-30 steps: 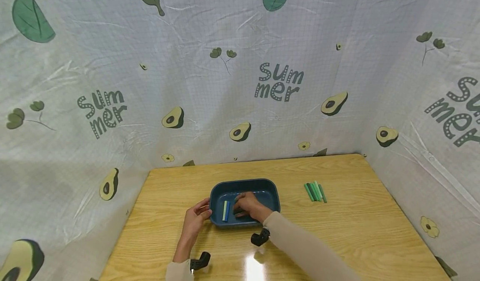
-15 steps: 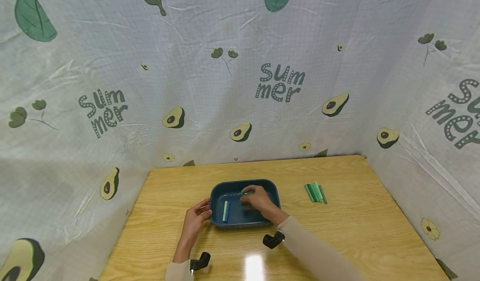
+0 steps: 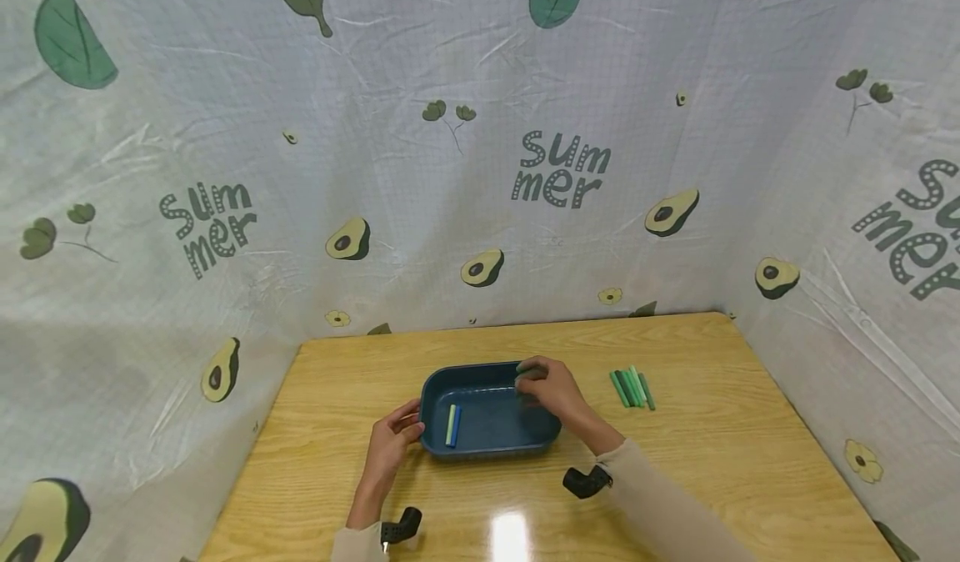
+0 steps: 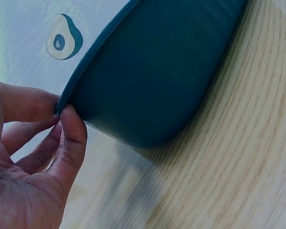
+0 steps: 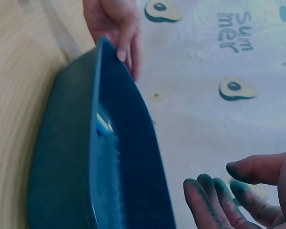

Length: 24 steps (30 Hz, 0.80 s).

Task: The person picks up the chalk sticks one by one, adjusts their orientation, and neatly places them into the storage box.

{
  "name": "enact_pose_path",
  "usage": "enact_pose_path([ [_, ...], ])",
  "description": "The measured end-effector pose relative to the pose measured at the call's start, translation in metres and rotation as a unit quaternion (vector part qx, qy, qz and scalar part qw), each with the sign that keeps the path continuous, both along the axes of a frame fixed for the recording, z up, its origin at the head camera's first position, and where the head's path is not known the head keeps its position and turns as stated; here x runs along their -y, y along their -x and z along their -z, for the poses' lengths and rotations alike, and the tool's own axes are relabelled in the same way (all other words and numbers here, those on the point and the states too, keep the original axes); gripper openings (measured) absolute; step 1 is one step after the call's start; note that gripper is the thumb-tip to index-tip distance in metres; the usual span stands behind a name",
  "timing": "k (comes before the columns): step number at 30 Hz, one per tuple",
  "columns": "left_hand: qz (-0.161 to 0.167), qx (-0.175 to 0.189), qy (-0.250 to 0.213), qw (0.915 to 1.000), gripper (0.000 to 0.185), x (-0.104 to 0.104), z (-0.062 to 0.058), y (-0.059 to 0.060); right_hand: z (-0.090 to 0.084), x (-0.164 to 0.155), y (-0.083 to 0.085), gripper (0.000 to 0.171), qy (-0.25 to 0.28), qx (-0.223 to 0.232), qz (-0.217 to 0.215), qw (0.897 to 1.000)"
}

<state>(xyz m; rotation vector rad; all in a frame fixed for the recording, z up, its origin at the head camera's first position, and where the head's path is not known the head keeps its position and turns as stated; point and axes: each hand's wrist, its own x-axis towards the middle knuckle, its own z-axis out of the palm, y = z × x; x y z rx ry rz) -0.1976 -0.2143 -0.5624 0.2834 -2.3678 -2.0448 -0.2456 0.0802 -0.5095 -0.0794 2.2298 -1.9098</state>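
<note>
A dark blue tray sits on the wooden table. Two short sticks, one light green and one blue, lie side by side in its left half. My left hand pinches the tray's left rim, thumb on the outer wall. My right hand hovers over the tray's far right corner. In the right wrist view its fingers are spread and loosely straight, tips stained green, with nothing between them. That view also shows the tray, the sticks and the left hand.
A small pile of green sticks lies on the table right of the tray. Printed cloth walls close in the table at the back and both sides. Bare wood lies in front of the tray.
My right hand has lifted out of the tray's middle and moved right, to its far right corner. My left hand and the tray have stayed in place.
</note>
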Motion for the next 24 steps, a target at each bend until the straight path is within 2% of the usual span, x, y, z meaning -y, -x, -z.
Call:
enact_pose_path([
  [3, 0.008, 0.002, -0.008, 0.9999, 0.045, -0.004, -0.014, -0.005, -0.006, -0.013, -0.004, 0.029, -0.024, -0.020, 0.026, 0.999],
  [6, 0.011, 0.003, -0.017, 0.9998, 0.045, -0.004, -0.016, -0.006, -0.009, -0.028, -0.005, 0.031, -0.044, -0.036, 0.054, 0.997],
  [7, 0.010, 0.004, -0.017, 0.9998, 0.045, -0.004, -0.016, -0.006, -0.009, -0.033, -0.005, 0.032, -0.047, -0.039, 0.062, 0.996],
  [10, 0.004, 0.004, -0.014, 0.9999, 0.046, -0.001, -0.003, -0.002, -0.008, -0.048, -0.006, 0.033, -0.041, -0.049, 0.076, 0.995],
  [16, 0.003, 0.008, -0.015, 0.9998, 0.046, -0.001, -0.003, -0.002, -0.003, -0.080, -0.011, 0.038, -0.015, -0.045, 0.085, 0.995],
  [18, 0.006, 0.010, -0.023, 0.9997, 0.046, -0.001, -0.007, -0.003, -0.001, -0.089, -0.013, 0.038, -0.013, -0.039, 0.091, 0.995],
  [24, 0.020, 0.006, -0.024, 0.9995, 0.046, -0.005, -0.031, -0.014, 0.003, -0.110, -0.018, 0.039, -0.037, -0.046, 0.113, 0.992],
])
